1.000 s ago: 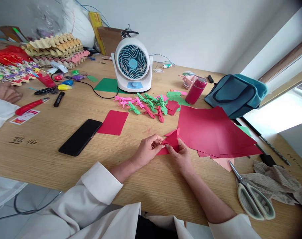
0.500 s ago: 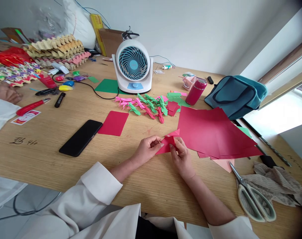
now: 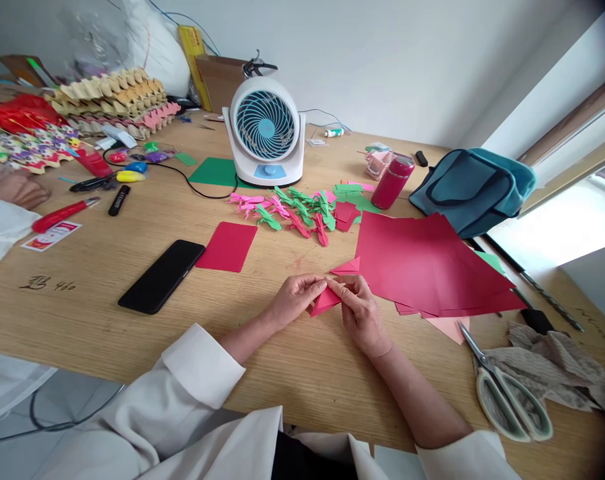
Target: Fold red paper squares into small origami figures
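Note:
A small piece of red paper, partly folded, is held between both hands above the table. My left hand pinches its upper left side with thumb and fingers. From the right, my right hand grips the same paper, its fingertips meeting my left thumb at the top. Fingers cover part of the fold. Just behind the hands lies a folded pink-red triangle. Large red sheets spread to the right, and a red rectangle lies to the left beside a black phone.
Folded pink, green and red paper pieces lie before a white fan. Scissors and a cloth are at right, near a blue bag. A red bottle stands behind. Another person's hand rests at far left.
The red paper in my hands now shows a slanted, triangular outline. My right fingers have moved left across its top, close to my left thumb.

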`<action>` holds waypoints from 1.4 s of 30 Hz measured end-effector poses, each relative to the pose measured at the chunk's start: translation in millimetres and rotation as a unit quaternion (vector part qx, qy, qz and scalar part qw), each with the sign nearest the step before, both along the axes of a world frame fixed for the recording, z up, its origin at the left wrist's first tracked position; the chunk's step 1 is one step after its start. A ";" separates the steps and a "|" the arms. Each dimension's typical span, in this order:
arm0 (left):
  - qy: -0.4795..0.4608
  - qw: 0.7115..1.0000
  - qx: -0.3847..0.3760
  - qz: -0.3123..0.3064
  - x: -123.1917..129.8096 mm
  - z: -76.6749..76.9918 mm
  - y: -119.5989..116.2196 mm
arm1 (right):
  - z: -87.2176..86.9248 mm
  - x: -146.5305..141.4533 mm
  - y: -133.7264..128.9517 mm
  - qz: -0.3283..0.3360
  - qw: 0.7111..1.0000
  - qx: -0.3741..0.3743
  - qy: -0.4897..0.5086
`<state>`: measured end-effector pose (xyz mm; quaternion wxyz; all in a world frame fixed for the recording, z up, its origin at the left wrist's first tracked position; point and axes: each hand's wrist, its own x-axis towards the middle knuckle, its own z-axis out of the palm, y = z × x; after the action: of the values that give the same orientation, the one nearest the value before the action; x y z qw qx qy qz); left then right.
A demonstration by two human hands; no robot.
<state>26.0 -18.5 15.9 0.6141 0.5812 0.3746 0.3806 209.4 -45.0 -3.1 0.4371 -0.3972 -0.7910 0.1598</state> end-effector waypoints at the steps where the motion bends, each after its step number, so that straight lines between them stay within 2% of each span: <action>1: 0.005 1.000 0.003 0.001 0.2 -0.1 0.4 | 0.4 -0.4 0.0 0.001 1.000 0.000 0.002; 9: 0.000 0.999 0.040 0.018 1.8 -2.6 4.1 | 1.0 -2.8 -1.2 -0.029 1.000 -0.010 -0.006; 15: -0.025 0.999 -0.009 0.021 2.5 -5.8 5.3 | 0.8 -2.2 0.1 -0.065 0.997 -0.035 0.017; 25: -0.028 0.999 -0.029 0.009 1.1 -10.3 6.5 | 5.7 -1.3 0.2 -0.039 0.997 -0.036 0.050; 36: -0.039 0.998 -0.047 -0.001 2.1 -13.6 6.3 | 3.2 -1.1 1.9 -0.051 0.994 -0.051 0.087; 42: -0.025 0.999 -0.012 0.018 3.2 -16.6 8.5 | 0.3 -0.7 4.5 -0.058 0.990 -0.078 0.098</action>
<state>29.2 -9.9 -0.7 0.6235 0.5567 0.3742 0.4017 208.7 -40.5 -2.8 0.4889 -0.4576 -0.7050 0.2335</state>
